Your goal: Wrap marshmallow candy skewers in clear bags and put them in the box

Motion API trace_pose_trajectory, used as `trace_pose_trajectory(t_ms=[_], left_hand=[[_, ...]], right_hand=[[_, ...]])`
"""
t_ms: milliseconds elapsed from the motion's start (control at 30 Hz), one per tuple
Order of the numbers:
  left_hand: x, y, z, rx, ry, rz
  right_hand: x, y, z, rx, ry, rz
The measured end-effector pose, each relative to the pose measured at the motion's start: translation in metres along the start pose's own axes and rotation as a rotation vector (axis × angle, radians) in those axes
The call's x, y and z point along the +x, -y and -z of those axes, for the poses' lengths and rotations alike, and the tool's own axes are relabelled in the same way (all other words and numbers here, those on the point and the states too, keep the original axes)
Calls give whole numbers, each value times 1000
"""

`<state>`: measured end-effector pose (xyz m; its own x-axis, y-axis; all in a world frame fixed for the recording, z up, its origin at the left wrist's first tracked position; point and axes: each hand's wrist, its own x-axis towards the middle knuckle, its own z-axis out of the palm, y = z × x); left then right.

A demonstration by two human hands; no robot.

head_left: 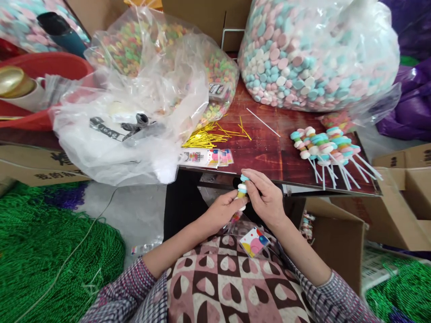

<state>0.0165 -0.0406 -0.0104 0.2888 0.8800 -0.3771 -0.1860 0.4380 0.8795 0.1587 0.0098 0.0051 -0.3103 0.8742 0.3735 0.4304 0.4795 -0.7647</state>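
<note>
My left hand is closed around the lower part of a candy skewer, strung with blue, white and yellowish-green pieces. At its upper end, my right hand pinches a blue candy between thumb and fingers. The skewer's stick is hidden by the candy and my hands. Beneath them, over my lap, a clear plastic wrapper holds a colourful dotted card. On the table's right end lies a pile of similar candy skewers with white sticks pointing toward me.
The dark red table bears a loose white stick, gold twist ties and printed cards. Big clear bags of pastel candies and gummy rings stand behind. An open cardboard box sits below right; green beads lie left.
</note>
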Motion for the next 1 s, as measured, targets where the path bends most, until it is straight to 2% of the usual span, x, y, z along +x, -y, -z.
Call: trace_pose_trajectory(t_ms=[67, 133, 300, 367, 467, 600, 700, 767, 933, 1000], left_hand=[[1, 3, 1, 0, -8, -6], [1, 5, 1, -12, -8, -9], [4, 6, 0, -21, -26, -11], [6, 7, 0, -34, -31, -1], [8, 9, 0, -72, -30, -1], [8, 13, 1, -109, -31, -11], [7, 13, 2, -98, -43, -27], [6, 10, 2, -99, -62, -21], [6, -4, 1, -200, -67, -7], [5, -9, 0, -223, -60, -8]], right_hand=[[-2, 0, -3, 7, -23, 15], [-4, 1, -7, 50, -48, -31], [-8, 4, -19, 422, -99, -378], [-8, 4, -22, 519, -104, -440], [-9, 3, -21, 440, -80, -396], [-11, 0, -19, 139, -71, -185], [-11, -1, -20, 84, -59, -114], [-11, -1, -21, 171, -48, -189], [-12, -2, -20, 663, -70, -490], [-13, -2, -16, 777, 9, -559]])
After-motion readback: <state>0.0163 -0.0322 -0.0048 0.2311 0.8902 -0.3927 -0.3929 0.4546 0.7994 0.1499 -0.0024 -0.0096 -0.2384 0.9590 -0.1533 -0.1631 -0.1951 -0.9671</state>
